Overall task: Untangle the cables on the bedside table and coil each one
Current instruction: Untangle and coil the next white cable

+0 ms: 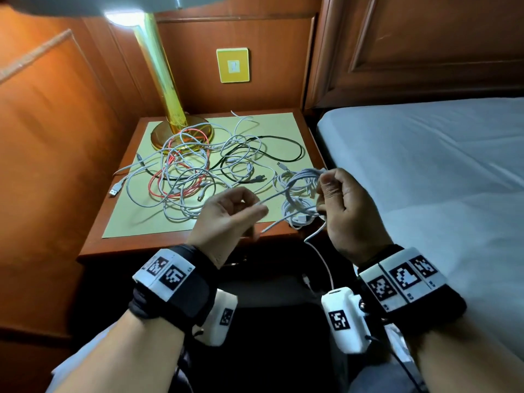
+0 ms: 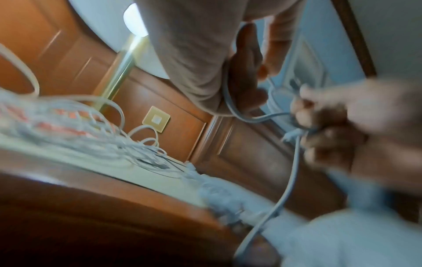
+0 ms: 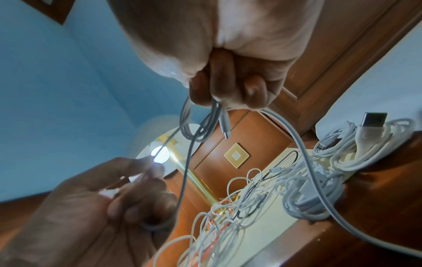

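A tangle of white, red and black cables (image 1: pixel 195 168) lies across the bedside table (image 1: pixel 119 236). My right hand (image 1: pixel 337 191) grips several loops of a white cable (image 1: pixel 304 177) above the table's right front corner; its plug (image 3: pixel 223 124) hangs below the fingers. My left hand (image 1: pixel 238 208) pinches the same white cable's loose run (image 1: pixel 272 197) a little to the left. The cable tail (image 1: pixel 320 251) drops over the table's front edge. Two coiled white cables (image 1: pixel 300 214) lie under the held loops at the table's right front.
A brass lamp (image 1: pixel 167 89) stands at the table's back left, with cables draped over its base. A wall switch plate (image 1: pixel 233 65) sits behind. The bed (image 1: pixel 425 171) with a white sheet borders the table on the right. Wood panelling rises on the left.
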Demonstrator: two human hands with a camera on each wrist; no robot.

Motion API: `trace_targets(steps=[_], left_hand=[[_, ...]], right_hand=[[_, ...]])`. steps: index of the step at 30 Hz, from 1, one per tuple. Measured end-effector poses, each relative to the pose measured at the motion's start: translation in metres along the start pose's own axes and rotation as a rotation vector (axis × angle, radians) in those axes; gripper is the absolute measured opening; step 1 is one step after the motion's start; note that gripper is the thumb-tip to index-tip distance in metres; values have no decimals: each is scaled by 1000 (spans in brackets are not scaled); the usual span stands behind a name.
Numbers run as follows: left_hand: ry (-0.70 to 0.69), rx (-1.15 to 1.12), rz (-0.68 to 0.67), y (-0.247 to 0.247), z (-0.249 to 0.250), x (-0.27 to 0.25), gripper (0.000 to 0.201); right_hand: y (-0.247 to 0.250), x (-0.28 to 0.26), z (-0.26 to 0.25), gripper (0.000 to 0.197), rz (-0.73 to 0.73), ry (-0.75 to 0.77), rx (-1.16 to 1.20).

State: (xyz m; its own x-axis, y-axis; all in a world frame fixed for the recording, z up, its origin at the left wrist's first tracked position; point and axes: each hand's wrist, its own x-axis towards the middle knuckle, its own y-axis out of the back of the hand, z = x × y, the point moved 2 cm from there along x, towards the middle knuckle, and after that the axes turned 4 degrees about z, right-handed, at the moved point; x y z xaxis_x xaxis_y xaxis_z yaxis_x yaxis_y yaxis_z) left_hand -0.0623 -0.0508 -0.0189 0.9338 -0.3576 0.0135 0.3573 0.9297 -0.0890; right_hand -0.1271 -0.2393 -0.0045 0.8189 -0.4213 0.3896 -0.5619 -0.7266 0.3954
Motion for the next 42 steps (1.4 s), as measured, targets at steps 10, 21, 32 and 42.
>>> trace_targets(steps=[10, 21, 32, 42], left_hand=[[-59, 216, 43, 9, -3, 6, 26], [-133, 397, 1, 13, -6, 4, 28], [-38, 211, -232, -13, -13, -9, 29], [-81, 188, -86, -15, -9, -9, 20]], right_hand=[[11, 2, -1, 30, 48, -47, 94], [24, 4, 3, 32, -3, -37, -29], [8, -8, -4, 26, -304, 25, -46], [1, -11, -11, 37, -327, -35, 103]])
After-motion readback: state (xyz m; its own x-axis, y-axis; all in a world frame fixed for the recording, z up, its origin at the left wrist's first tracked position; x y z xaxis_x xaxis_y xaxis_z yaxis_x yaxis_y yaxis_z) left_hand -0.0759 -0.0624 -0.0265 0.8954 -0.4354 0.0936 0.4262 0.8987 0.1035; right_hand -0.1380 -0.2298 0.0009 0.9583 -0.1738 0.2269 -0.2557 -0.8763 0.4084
